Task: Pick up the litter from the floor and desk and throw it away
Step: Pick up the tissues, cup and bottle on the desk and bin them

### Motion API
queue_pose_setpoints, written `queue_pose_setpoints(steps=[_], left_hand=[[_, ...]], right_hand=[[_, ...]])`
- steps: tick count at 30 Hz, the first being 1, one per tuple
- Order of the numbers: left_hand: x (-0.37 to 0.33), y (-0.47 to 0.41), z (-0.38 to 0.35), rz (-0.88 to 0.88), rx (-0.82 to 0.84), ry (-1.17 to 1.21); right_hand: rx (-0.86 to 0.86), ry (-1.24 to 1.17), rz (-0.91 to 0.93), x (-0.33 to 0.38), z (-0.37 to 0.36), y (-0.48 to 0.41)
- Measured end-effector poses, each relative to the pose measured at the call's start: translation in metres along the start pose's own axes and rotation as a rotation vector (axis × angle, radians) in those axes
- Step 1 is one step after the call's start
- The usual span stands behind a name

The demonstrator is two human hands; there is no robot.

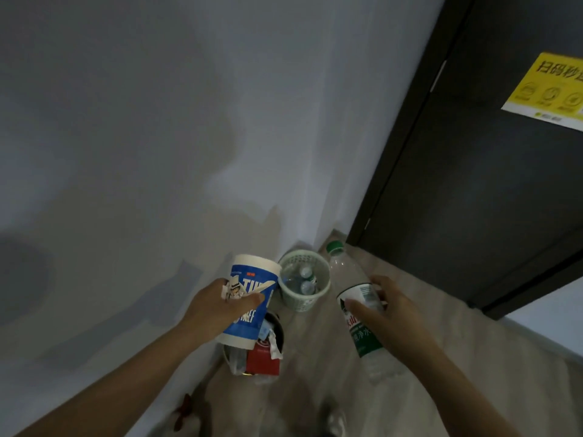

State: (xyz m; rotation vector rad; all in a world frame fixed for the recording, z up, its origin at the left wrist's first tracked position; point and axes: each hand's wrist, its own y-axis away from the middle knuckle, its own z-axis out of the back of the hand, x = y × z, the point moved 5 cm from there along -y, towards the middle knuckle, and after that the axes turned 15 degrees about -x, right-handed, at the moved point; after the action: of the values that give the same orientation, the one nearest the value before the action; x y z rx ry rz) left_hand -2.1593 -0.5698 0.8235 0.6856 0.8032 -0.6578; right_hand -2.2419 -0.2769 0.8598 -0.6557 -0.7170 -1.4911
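Observation:
My left hand [217, 305] grips a blue and white paper cup [249, 298] together with a small scrap of printed paper, held above a bin. My right hand [383, 313] holds a clear plastic bottle [355, 302] with a green cap and green label, tilted, just right of a small pale green basket [304, 299]. That basket stands in the wall corner and holds two plastic bottles. Below the cup sits a dark round bin [277, 329] stuffed with a red box [263, 357] and crumpled wrappers.
A grey wall fills the left and centre. A dark door [473, 184] with a yellow sticker [549, 89] stands at the right. The floor is pale beige. A small red thing [184, 411] lies on the floor by the wall, bottom left.

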Motion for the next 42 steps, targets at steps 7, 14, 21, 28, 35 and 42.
queue_pose_setpoints(steps=[7, 14, 21, 28, 35, 42], left_hand=[[0.031, -0.067, -0.056, 0.157, -0.071, -0.126], [0.093, -0.110, -0.129, 0.359, -0.159, -0.324], [0.170, -0.156, -0.188, 0.446, -0.192, -0.513], [0.251, -0.209, -0.256, 0.313, -0.233, -0.566], [0.318, -0.257, -0.320, 0.285, -0.228, -0.593], [0.390, -0.295, -0.367, 0.400, -0.225, -0.565]], right_hand=[[0.138, 0.001, -0.018, -0.034, -0.045, -0.101], [0.287, 0.048, -0.031, -0.082, -0.105, -0.203], [0.432, 0.110, -0.090, -0.147, -0.194, -0.247], [0.441, 0.100, -0.166, -0.217, -0.276, -0.257], [0.475, 0.118, -0.235, -0.292, -0.337, -0.261], [0.472, 0.156, -0.258, -0.355, -0.381, -0.267]])
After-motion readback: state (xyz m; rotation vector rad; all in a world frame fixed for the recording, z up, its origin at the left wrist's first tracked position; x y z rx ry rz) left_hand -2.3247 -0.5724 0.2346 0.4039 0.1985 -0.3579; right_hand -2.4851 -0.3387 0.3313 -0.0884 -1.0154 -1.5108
